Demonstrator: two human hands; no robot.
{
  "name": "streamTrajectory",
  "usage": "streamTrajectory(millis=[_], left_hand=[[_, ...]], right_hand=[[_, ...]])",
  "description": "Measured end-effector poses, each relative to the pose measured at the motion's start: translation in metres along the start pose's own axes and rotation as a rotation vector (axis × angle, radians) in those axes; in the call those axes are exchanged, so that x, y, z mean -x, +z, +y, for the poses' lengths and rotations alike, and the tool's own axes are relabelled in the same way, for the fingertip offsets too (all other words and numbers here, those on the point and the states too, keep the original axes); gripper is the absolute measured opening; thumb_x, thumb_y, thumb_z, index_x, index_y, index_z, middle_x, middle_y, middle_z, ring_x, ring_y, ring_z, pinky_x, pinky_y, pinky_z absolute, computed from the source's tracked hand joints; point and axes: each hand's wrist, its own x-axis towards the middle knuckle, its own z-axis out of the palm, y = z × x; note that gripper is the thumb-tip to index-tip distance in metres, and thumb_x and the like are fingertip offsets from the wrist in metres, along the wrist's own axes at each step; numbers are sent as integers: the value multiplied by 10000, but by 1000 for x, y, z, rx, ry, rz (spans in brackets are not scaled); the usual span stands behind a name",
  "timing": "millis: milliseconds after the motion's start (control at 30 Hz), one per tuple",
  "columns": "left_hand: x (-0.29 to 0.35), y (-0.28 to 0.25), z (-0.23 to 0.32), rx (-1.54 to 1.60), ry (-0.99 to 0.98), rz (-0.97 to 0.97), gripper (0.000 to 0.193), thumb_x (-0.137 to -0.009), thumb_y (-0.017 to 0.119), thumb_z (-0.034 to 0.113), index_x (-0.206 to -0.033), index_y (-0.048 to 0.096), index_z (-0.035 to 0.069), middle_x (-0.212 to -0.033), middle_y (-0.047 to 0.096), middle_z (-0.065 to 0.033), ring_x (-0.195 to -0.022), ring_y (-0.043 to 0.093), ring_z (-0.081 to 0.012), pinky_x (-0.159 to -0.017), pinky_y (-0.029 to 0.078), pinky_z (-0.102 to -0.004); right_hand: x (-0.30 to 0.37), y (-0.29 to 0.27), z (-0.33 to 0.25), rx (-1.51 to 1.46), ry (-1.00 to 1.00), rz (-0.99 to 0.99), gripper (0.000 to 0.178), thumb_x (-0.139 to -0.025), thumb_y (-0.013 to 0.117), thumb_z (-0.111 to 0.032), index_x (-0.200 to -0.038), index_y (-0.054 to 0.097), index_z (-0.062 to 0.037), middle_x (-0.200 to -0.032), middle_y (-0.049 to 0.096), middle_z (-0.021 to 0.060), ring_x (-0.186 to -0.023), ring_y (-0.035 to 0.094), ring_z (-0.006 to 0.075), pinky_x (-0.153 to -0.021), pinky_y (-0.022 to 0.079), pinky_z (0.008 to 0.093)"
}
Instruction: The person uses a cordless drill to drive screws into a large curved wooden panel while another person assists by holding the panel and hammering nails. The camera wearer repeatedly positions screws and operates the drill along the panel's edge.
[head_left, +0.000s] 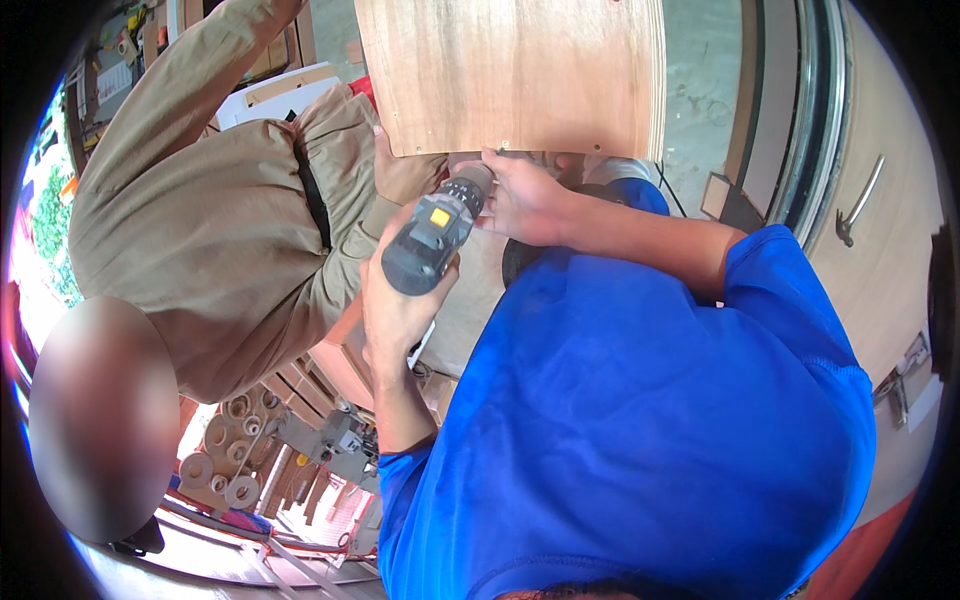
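My left hand (400, 305) is wrapped around the grip of a grey and black cordless drill (425, 245) with a yellow patch on top. The drill's chuck points up and right at the near edge of a pale plywood board (515, 80), where small screw heads or holes show in a row. My right hand (525, 205) is closed beside the chuck, its thumb at the board's edge. Its fingertips are partly behind the drill, so what they pinch is hidden. A co-worker's hand (405, 170) rests at the board's near left corner.
Close on my left stands a co-worker in a tan outfit (200, 220), one arm stretched forward. Rolls of tape-like material (240, 450) and boxes are lower left. A pale panel (830, 290) with a metal handle-shaped item (860, 205) stretches along the right.
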Motion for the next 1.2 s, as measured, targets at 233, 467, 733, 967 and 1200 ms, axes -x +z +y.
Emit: streamTrajectory(millis=[233, 467, 733, 967, 1200], left_hand=[[-33, -3, 24, -193, -55, -140, 581, -725, 763, 96, -1284, 608, 55, -1036, 732, -185, -983, 726, -328, -854, 549, -371], [-49, -8, 22, -259, -12, -199, 446, -775, 730, 89, -1191, 620, -25, -970, 734, -156, -842, 704, -209, -805, 538, -331], [-51, 34, 7, -413, 48, -307, 637, -722, 748, 84, -1340, 599, 117, -1104, 709, -217, -1038, 699, -351, -906, 539, -411], [-22, 1, 7, -13, -106, -269, 588, -718, 745, 34, -1291, 615, 33, -1007, 747, -153, -981, 728, -209, -854, 563, -338], [-32, -8, 20, -142, 135, -120, 446, -742, 748, 124, -1161, 639, 15, -941, 739, -155, -861, 736, -251, -760, 567, -363]], right_hand=[[-16, -10, -10, -113, -34, 34, 432, -1101, 321, -449, -1206, 568, -111, -1210, 576, 46, -1168, 529, 206, -1045, 426, 450], [-16, -15, -6, -242, -28, -60, 373, -1095, 339, -436, -1175, 506, -112, -1202, 550, 102, -1158, 531, 276, -1028, 479, 521], [63, -16, -9, 959, -675, 283, 374, -1044, 517, -409, -1033, 536, -36, -865, 573, 76, -856, 571, 192, -788, 485, 350], [101, 25, -22, 1277, -1313, -21, 359, -883, 740, -284, -1084, 565, -43, -1031, 574, 115, -950, 567, 270, -844, 454, 406], [46, 72, 3, 1381, -1545, -305, 458, -798, 791, -388, -1104, 643, -81, -1114, 622, 94, -1066, 581, 291, -938, 443, 447]])
